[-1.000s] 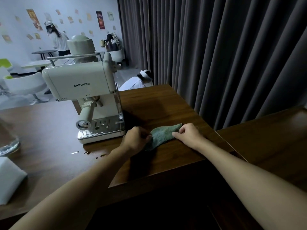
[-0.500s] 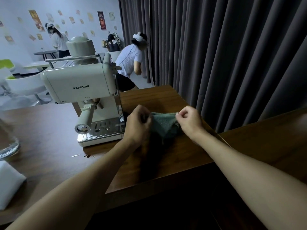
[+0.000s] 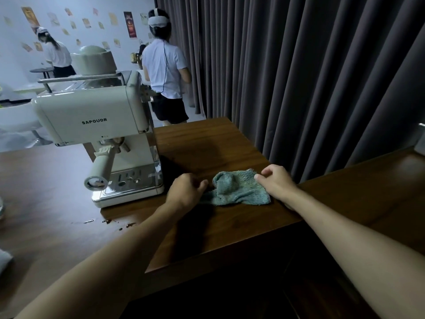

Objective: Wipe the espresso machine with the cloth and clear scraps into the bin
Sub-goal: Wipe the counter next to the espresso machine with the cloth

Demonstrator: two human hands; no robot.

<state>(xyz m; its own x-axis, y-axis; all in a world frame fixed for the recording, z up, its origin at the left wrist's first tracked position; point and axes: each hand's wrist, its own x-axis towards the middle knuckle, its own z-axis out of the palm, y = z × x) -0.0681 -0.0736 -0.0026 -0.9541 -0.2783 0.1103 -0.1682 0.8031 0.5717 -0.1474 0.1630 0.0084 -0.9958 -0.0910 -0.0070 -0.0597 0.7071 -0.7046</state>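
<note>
Wooden table [image 3: 207,143], cloth [image 3: 239,187] — left hand [image 3: 185,192], right hand [image 3: 277,181] gripping it

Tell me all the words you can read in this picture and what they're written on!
"SAPOUDR": dark letters on the front of the cream-white espresso machine.
Posters and paper notes on the far white wall: too small and blurred to read.
No writing visible on the green woven cloth.
</note>
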